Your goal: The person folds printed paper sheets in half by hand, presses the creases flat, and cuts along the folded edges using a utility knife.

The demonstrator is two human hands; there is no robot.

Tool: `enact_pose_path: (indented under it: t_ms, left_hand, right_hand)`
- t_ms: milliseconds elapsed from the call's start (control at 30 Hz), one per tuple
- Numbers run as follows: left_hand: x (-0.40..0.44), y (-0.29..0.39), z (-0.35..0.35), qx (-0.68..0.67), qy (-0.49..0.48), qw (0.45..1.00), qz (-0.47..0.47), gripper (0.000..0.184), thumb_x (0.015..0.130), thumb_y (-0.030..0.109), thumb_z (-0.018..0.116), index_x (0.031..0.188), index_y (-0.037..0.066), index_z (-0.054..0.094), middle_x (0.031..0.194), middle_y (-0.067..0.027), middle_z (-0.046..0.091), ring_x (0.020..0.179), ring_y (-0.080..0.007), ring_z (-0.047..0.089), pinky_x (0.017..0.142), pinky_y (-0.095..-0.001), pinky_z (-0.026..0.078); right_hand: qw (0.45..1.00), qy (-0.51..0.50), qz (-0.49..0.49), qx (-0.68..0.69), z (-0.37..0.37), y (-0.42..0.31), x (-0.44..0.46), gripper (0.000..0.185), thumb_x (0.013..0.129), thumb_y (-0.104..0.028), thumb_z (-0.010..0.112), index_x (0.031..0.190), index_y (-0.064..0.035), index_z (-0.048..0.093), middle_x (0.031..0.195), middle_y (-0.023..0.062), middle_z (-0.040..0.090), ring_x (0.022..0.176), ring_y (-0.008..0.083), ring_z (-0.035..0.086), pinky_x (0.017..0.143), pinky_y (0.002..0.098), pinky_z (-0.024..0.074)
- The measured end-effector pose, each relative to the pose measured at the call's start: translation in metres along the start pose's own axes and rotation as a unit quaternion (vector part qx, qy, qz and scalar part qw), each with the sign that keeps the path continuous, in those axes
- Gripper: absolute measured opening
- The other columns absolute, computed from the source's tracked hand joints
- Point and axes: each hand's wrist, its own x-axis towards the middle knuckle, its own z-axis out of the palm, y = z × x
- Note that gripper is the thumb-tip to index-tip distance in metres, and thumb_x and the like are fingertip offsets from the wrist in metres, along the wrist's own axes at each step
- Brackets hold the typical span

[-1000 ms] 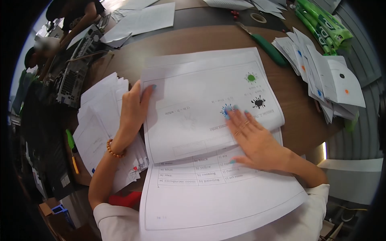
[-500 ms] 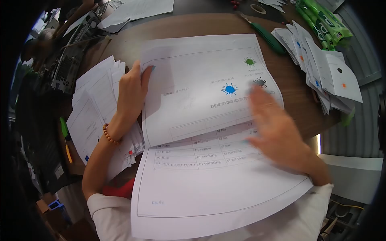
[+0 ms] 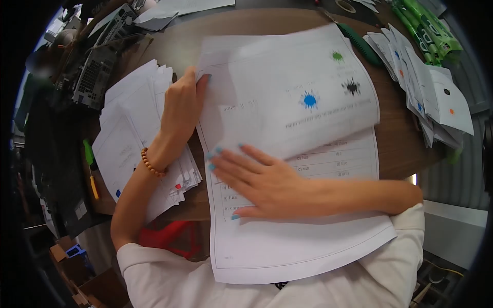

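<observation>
A printed sheet (image 3: 267,66) with green, blue and black splats lies folded back over a lower sheet (image 3: 298,246) that shows a table of words. At the upper sheet's left edge, my left hand (image 3: 182,105) pinches the paper between thumb and fingers. My right hand (image 3: 257,182) lies flat with fingers spread, across the fold's lower left part and the word table. Part of the table is hidden under my right hand and forearm. The lower sheet's bottom end curves over my lap.
Loose papers (image 3: 128,133) are piled at the left, beside a green and orange tool (image 3: 91,167). A green-handled knife (image 3: 359,43), stacked cut papers (image 3: 418,87) and green packages (image 3: 429,33) are at the right. A computer case (image 3: 102,61) stands at the upper left.
My right hand has moved left and down from the splats to the fold's left part. My left hand keeps its hold on the sheet edge. The upper sheet's top right edge has shifted.
</observation>
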Motion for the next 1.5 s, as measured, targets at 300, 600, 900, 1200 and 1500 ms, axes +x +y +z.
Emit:
enact_pose_path:
  t_ms: [300,600,900,1200,1500]
  left_hand:
    - [0.001,-0.002,-0.003,0.018,0.014,0.999,-0.023,0.02,0.09,0.014,0.056,0.092,-0.005,0.05,0.07,-0.0242,0.059,0.065,-0.0412,0.058,0.054,-0.0414,0.046]
    - [0.002,-0.022,-0.015,-0.102,0.08,0.986,-0.109,0.023,0.092,0.019,0.055,0.099,-0.003,0.058,0.065,-0.0089,0.058,0.049,-0.0112,0.045,0.046,-0.0267,0.037]
    - [0.001,-0.003,-0.018,-0.324,0.151,0.923,-0.144,0.028,0.095,0.024,0.053,0.096,-0.003,0.06,0.074,-0.0004,0.058,0.062,-0.0016,0.045,0.055,-0.0181,0.035]
    - [0.004,-0.002,-0.027,-0.375,0.148,0.906,-0.131,0.028,0.096,0.026,0.05,0.096,-0.001,0.056,0.057,0.001,0.052,0.036,-0.0024,0.037,0.032,-0.0203,0.025]
    - [0.001,0.012,-0.028,-0.382,0.083,0.903,-0.177,0.028,0.096,0.026,0.048,0.098,-0.001,0.053,0.052,0.001,0.047,0.03,-0.0042,0.032,0.028,-0.0209,0.022]
  right_hand:
    - [0.878,0.014,0.434,-0.203,-0.064,0.049,-0.147,0.064,0.09,-0.028,0.053,0.135,0.0108,0.029,0.14,0.0281,0.031,0.133,0.0378,0.029,0.11,0.0437,0.0233]
    - [0.844,0.276,0.457,0.05,-0.072,0.07,-0.123,0.055,0.092,-0.022,0.051,0.131,0.0124,0.034,0.131,0.0288,0.043,0.123,0.0372,0.043,0.103,0.042,0.0341]
    - [0.457,0.495,0.293,0.678,-0.052,0.074,-0.051,0.038,0.083,-0.013,0.068,0.112,0.001,0.048,0.109,0.0115,0.056,0.098,0.0204,0.057,0.091,0.0357,0.0488]
    - [0.44,0.571,0.287,0.631,-0.07,0.096,-0.061,0.026,0.087,-0.017,0.062,0.104,0.0019,0.056,0.096,0.0105,0.062,0.087,0.0178,0.063,0.081,0.0337,0.0534]
    - [0.448,0.615,0.364,0.537,-0.087,0.101,-0.076,0.036,0.095,-0.03,0.044,0.109,0.0016,0.055,0.101,0.0106,0.063,0.09,0.02,0.064,0.077,0.0344,0.0533]
